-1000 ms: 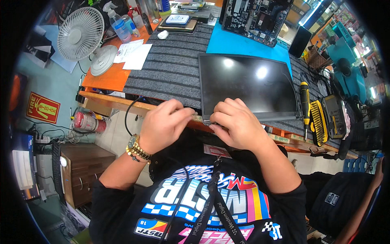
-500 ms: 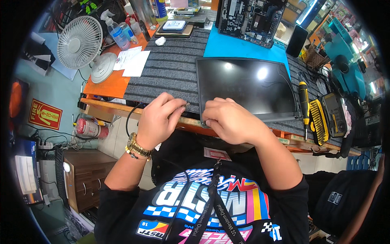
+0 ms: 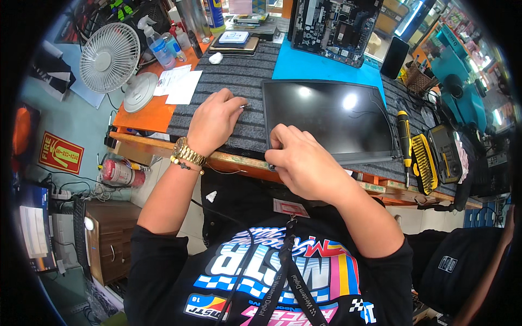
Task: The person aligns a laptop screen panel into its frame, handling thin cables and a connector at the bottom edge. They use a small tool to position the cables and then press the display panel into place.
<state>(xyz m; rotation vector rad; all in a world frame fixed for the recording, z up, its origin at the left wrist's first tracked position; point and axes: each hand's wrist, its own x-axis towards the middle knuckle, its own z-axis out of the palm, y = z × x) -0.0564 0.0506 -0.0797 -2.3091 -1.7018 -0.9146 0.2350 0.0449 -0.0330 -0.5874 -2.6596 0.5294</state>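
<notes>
My left hand (image 3: 215, 120) is closed over the grey striped mat (image 3: 231, 70), left of a dark laptop screen (image 3: 326, 119), pinching something small and light that I cannot make out. My right hand (image 3: 296, 163) is curled at the screen's lower left corner, fingers closed on that corner; its fingertips are partly hidden. The screen lies face up with glare on it, partly over a blue mat (image 3: 296, 65). To its right are a yellow-and-black screwdriver (image 3: 403, 141), a yellow bit set (image 3: 424, 163) and an open dark case (image 3: 445, 152).
An opened laptop chassis (image 3: 334, 27) stands at the back, a dark phone (image 3: 395, 57) beside it. At left are a white fan (image 3: 109, 57), papers (image 3: 184, 87) and spray bottle (image 3: 160, 51). The wooden table edge (image 3: 228, 163) runs before me. Another person's arm (image 3: 489, 271) shows at right.
My left hand has moved up and away from me, onto the mat. My right hand stays at the screen's corner, its fingers shifted slightly.
</notes>
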